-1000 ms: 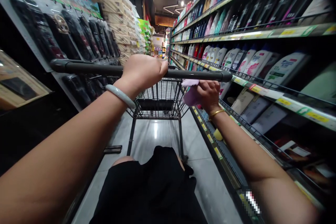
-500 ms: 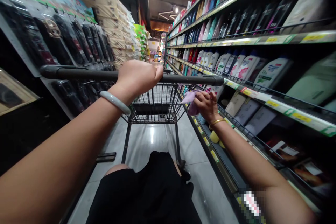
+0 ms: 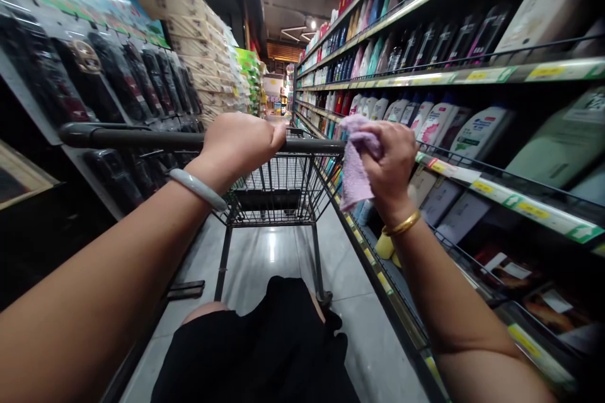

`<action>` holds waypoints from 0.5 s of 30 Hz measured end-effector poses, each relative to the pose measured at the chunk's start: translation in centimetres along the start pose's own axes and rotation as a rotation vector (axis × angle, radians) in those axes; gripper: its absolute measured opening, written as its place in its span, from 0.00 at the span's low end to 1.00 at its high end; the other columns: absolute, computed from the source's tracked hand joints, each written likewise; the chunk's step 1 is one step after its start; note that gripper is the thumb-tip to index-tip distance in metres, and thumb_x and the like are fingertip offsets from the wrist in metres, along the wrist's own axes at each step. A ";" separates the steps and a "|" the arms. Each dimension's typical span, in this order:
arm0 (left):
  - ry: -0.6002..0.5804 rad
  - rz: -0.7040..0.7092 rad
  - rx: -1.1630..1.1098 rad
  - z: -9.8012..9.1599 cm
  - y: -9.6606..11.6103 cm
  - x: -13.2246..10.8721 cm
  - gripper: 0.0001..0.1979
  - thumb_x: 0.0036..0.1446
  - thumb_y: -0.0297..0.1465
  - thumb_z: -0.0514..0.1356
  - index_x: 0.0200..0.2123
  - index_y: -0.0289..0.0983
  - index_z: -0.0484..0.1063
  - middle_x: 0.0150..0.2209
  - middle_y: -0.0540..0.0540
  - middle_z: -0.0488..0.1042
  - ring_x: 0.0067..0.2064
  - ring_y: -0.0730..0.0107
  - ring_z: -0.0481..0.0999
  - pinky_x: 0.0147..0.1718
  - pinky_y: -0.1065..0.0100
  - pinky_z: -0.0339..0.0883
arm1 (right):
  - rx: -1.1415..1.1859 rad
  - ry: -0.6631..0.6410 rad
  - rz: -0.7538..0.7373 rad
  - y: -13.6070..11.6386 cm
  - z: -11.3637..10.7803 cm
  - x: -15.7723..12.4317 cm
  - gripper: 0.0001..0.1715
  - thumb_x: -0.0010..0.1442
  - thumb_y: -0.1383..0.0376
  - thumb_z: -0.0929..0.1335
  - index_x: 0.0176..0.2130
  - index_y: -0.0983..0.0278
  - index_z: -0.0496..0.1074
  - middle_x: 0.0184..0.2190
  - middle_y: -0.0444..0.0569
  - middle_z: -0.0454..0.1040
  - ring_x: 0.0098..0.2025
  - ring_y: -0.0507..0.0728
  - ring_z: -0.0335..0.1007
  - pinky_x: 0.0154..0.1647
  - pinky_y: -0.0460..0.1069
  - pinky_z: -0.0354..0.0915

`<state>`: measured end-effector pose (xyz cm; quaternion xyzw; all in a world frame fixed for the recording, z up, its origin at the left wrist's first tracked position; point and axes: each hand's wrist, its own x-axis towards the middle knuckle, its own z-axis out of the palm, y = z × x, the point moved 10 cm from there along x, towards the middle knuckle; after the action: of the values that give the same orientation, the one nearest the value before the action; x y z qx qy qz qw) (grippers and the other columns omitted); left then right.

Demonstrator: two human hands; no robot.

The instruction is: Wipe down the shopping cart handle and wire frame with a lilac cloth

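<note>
My left hand [image 3: 239, 145] is closed round the dark handle bar [image 3: 137, 137] of a wire shopping cart [image 3: 278, 186] in front of me. A pale bangle sits on that wrist. My right hand [image 3: 390, 160] grips a small purple cloth [image 3: 353, 170] and holds it over the right end of the handle bar, which it hides. A gold bangle circles the right wrist. The cart's basket looks empty apart from a dark patch at its bottom.
Shelves of shampoo and lotion bottles [image 3: 425, 119] with yellow price tags run close along the right. Hanging dark packets [image 3: 127, 82] and stacked cartons [image 3: 198, 50] line the left. A grey tiled aisle floor [image 3: 269, 252] stretches ahead. My dark shorts fill the bottom.
My right hand rose with the purple cloth from under the handle bar's right end to on top of it. The left hand kept its grip on the bar.
</note>
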<state>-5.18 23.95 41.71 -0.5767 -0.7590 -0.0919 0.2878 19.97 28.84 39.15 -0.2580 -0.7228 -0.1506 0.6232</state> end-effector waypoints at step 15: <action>0.013 0.042 0.039 -0.4 0.5 -0.1 0.42 0.72 0.49 0.35 0.44 0.34 0.87 0.41 0.29 0.84 0.44 0.44 0.83 0.37 0.56 0.64 | -0.182 -0.484 -0.170 1.3 4.6 8.3 0.11 0.59 0.66 0.71 0.40 0.60 0.84 0.39 0.53 0.82 0.39 0.60 0.74 0.39 0.54 0.65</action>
<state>-4.58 23.80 41.92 -0.5862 -0.7464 -0.0748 0.3061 16.16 33.91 46.29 -0.2801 -0.8532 -0.2007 0.3915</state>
